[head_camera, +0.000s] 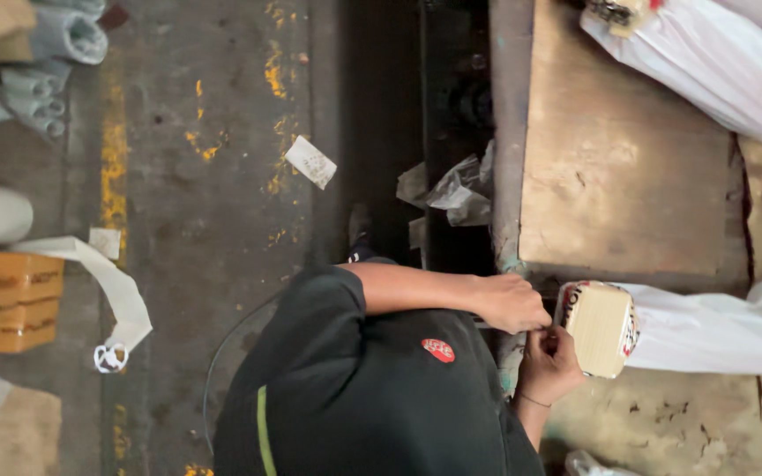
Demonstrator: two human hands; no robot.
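Noted a tan packet point(600, 328), flat, with a white printed rim, right of centre in the lower half of the frame, lying against the mouth of a white plastic bag point(716, 330) on the worn wooden counter point(619, 176).

Right hand point(549, 366), the lower one in the picture, cupped at the packet's left edge, grip pinching that edge and the lower corner. Left hand point(509, 304), just above it, reached across from the dark shirt point(372, 388); grip pressed together, fingertips bunched at the gap between hand and packet.

Progress, judged only: packet out in the open and not yet inside the bag, or just drawn from it; could not tell which. Looked like mid-handling at the packet's edge, wrapper or flap being worked. Nothing seen finished or set aside on the counter.

Hidden or hard to make out:
- what the left fingertips pinched, too small and shadowed
- far side of the packet, covered by the bag's fold
- contents of the white bag, and of a second white bag point(716, 62) at upper right, cut by the frame edge
- dark gap point(451, 106) between floor and counter, crumpled plastic in it, the rest lost in shadow
- cardboard boxes point(6, 300) at left edge, cropped
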